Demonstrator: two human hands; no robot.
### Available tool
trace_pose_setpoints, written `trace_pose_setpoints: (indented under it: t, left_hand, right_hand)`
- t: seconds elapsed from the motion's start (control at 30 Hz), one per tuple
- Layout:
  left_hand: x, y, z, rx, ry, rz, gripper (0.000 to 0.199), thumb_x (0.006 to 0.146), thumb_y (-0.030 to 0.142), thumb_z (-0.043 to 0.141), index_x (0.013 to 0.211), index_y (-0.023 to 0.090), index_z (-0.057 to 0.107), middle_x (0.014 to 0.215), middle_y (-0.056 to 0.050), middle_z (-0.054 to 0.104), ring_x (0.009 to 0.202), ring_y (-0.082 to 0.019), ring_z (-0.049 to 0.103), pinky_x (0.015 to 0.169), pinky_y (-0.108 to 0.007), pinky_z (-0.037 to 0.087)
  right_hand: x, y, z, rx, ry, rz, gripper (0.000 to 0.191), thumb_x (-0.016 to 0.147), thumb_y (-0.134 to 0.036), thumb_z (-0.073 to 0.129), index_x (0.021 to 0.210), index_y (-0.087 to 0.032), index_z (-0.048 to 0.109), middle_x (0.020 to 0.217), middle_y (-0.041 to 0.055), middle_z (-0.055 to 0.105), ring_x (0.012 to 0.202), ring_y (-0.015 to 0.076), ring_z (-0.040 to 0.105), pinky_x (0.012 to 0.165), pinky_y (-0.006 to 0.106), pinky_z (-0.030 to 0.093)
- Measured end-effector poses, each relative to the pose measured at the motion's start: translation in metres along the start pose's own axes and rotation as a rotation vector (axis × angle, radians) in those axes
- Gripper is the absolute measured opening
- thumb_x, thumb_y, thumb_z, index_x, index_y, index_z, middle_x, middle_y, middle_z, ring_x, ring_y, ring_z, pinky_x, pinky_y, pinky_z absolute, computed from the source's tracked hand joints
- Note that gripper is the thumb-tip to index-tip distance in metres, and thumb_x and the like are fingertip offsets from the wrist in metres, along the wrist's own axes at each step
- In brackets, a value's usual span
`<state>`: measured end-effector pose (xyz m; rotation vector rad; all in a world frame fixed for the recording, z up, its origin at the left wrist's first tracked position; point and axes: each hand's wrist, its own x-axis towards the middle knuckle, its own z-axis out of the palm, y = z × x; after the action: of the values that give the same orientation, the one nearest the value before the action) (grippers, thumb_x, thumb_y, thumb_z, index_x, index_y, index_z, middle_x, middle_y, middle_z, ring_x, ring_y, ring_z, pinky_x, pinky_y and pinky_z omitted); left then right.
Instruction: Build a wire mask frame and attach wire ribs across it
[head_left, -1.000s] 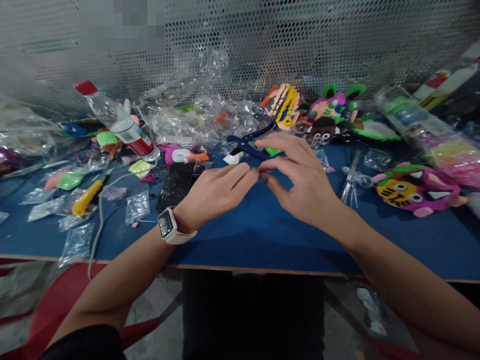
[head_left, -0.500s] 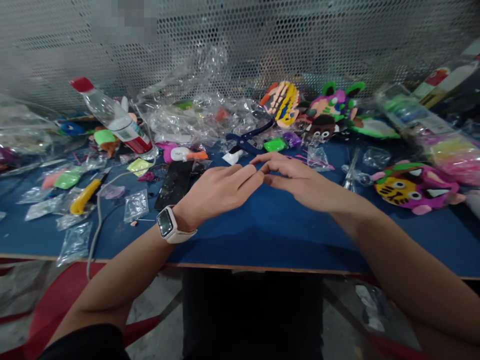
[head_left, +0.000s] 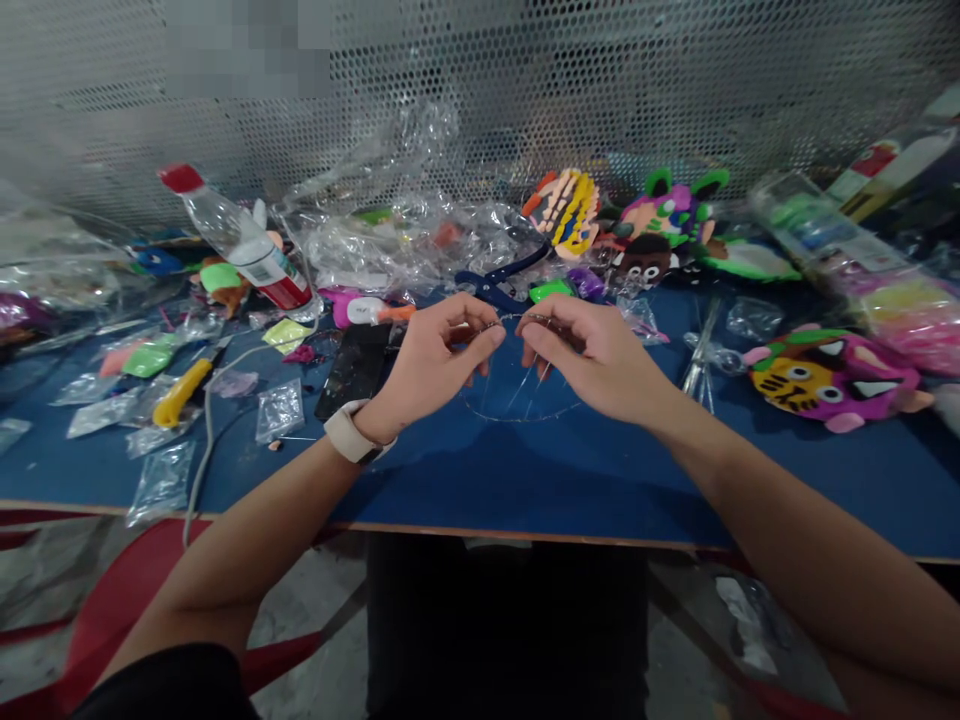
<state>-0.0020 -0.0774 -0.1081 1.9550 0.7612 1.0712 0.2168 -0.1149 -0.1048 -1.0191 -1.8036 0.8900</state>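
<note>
My left hand, with a white-strapped watch on its wrist, pinches a thin wire loop between thumb and fingers. My right hand pinches the same wire a short way to the right. Between the two pinches a short stretch of wire shows at the top, and the loop hangs below, just over the blue table. Thin, pale strands slant down from the right fingers; what they are I cannot make out. Beyond the hands lie blue-handled pliers and a green packet of clay.
A black phone-like slab and a yellow utility knife lie on the left. Behind them leans a red-capped bottle. Colourful clay masks rest right and back, before a perforated metal screen. A grey cable crosses the table edge.
My hands have turned from palms down with fingertips meeting to thumbs facing me, slightly apart. The wire loop, hidden before, now shows between and below them.
</note>
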Motion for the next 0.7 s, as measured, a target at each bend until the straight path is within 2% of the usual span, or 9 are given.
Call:
trace_pose_setpoints:
  t: [0.13, 0.27, 0.43, 0.57, 0.7]
  left_hand:
    - [0.0, -0.008, 0.002, -0.123, -0.111, -0.106, 0.027, 0.099, 0.045, 0.074, 0.095, 0.019, 0.068, 0.072, 0.0, 0.066, 0.055, -0.009, 0.062, 0.051, -0.02, 0.053]
    - [0.0, -0.008, 0.001, -0.152, -0.182, -0.177, 0.025, 0.097, 0.043, 0.077, 0.095, 0.019, 0.072, 0.082, -0.003, 0.07, 0.068, -0.012, 0.069, 0.059, -0.022, 0.06]
    - [0.0, -0.006, 0.0, -0.194, -0.285, -0.276, 0.022, 0.096, 0.039, 0.077, 0.097, 0.018, 0.073, 0.078, -0.003, 0.072, 0.069, -0.013, 0.071, 0.062, -0.024, 0.064]
    - [0.0, -0.008, 0.0, -0.203, -0.313, -0.272, 0.018, 0.097, 0.035, 0.076, 0.095, 0.017, 0.072, 0.08, -0.003, 0.073, 0.071, -0.013, 0.072, 0.067, -0.024, 0.064]
    - [-0.001, -0.008, 0.002, -0.189, -0.283, -0.261, 0.017, 0.099, 0.033, 0.072, 0.095, 0.017, 0.07, 0.081, -0.003, 0.073, 0.075, -0.014, 0.073, 0.074, -0.028, 0.065]
  right_hand:
    - [0.003, 0.008, -0.002, -0.008, -0.002, 0.052, 0.034, 0.108, -0.051, 0.056, 0.102, -0.023, 0.073, 0.077, 0.0002, 0.072, 0.048, 0.0105, 0.055, 0.051, 0.029, 0.044]
    - [0.005, 0.01, -0.012, -0.068, -0.039, 0.05, 0.033, 0.107, -0.048, 0.057, 0.11, -0.022, 0.078, 0.078, 0.0016, 0.075, 0.045, 0.0097, 0.055, 0.048, 0.028, 0.044]
    - [0.006, 0.01, -0.019, -0.124, -0.049, 0.068, 0.034, 0.107, -0.046, 0.058, 0.111, -0.021, 0.081, 0.078, 0.0035, 0.077, 0.043, 0.0092, 0.055, 0.046, 0.027, 0.043]
    - [0.006, 0.009, -0.018, -0.163, -0.052, 0.108, 0.03, 0.106, -0.042, 0.059, 0.109, -0.022, 0.082, 0.076, 0.003, 0.078, 0.041, 0.0089, 0.054, 0.044, 0.027, 0.042]
    - [0.007, 0.009, -0.018, -0.17, -0.039, 0.102, 0.032, 0.106, -0.045, 0.058, 0.109, -0.022, 0.082, 0.077, 0.0033, 0.078, 0.042, 0.0094, 0.055, 0.045, 0.028, 0.043]
